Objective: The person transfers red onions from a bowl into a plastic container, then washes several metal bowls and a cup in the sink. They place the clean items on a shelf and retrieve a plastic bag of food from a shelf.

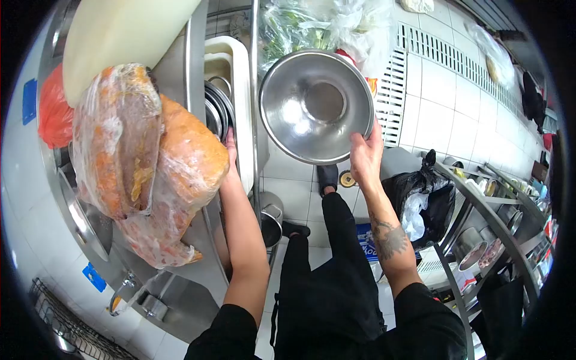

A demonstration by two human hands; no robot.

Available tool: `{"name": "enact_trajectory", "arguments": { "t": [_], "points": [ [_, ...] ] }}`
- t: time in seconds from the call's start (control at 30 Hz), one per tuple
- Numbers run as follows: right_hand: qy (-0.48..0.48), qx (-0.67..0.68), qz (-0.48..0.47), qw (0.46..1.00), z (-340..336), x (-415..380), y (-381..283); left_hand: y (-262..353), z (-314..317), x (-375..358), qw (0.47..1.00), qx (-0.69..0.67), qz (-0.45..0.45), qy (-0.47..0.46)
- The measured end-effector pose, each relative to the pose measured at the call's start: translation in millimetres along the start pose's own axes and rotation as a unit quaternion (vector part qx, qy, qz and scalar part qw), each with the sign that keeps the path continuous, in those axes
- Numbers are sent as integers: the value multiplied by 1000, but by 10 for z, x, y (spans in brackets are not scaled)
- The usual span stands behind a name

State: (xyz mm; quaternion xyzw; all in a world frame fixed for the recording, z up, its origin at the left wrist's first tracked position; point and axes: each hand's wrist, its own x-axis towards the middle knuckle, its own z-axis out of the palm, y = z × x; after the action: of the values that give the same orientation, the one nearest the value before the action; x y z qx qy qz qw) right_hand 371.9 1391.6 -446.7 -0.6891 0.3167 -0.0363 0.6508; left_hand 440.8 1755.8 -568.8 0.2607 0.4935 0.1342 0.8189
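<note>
My right hand [366, 155] grips the rim of a wide steel mixing bowl [282, 90], thumb on the inside. The bowl is held out over the floor, its inside facing me. My left hand [230, 157] reaches beside the sink counter to a stack of metal bowls [217, 108], standing in a white plastic tub [241, 78]. One or two of its fingers show against the lower rims of the stack; the others are hidden. Close by my left wrist, large orange-brown pieces in clear plastic wrap [191, 144] lie on the counter and overhang its edge.
Water runs from a tap [129, 282] into the steel sink at lower left. Bagged green vegetables [294, 27] lie beyond the bowl. A black garbage bag [441, 198] and metal rack [498, 228] stand at right. A metal pot [272, 207] sits near my left leg.
</note>
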Motion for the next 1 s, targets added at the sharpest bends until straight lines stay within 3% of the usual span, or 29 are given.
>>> {"name": "enact_trajectory", "arguments": {
  "t": [0.07,0.13,0.2,0.3,0.4,0.47,0.53,0.57,0.6,0.7,0.77,0.83,0.93,1.0],
  "points": [
    [13,-11,5,1000,18,-10,-45,-104,33,-12,995,74,56,33],
    [18,-18,-2,1000,32,-22,-51,55,21,173,995,17,45,89],
    [19,10,-6,1000,87,-6,-42,78,-327,173,996,8,91,-1],
    [3,-30,-12,999,269,60,-23,172,-709,114,995,13,96,-30],
    [-15,-62,-133,989,687,112,-214,152,-540,-930,996,-51,67,-6],
    [-18,-99,-151,983,994,68,-459,172,-658,-1335,991,-119,58,-4],
    [-20,-87,-222,971,1388,72,-487,170,-136,-1856,986,-23,119,116],
    [-66,-83,-209,972,1572,56,-538,178,-225,-1909,987,-43,151,15],
    [-89,-85,-227,966,1749,5,-586,210,-287,-1929,985,-41,165,-13],
    [-256,-173,-229,923,2247,-62,-548,358,-283,-1993,983,14,180,21],
    [-353,-158,-63,920,2239,-123,-699,411,-283,-2020,983,53,173,42],
    [-319,-236,-165,903,2209,-129,-569,451,-277,-2011,981,85,166,56],
    [-200,-137,-196,950,1815,-171,-145,439,-188,-1888,979,139,135,66],
    [-199,-108,-104,968,1304,-265,154,349,-56,-1702,972,207,84,72]
  ]
}}
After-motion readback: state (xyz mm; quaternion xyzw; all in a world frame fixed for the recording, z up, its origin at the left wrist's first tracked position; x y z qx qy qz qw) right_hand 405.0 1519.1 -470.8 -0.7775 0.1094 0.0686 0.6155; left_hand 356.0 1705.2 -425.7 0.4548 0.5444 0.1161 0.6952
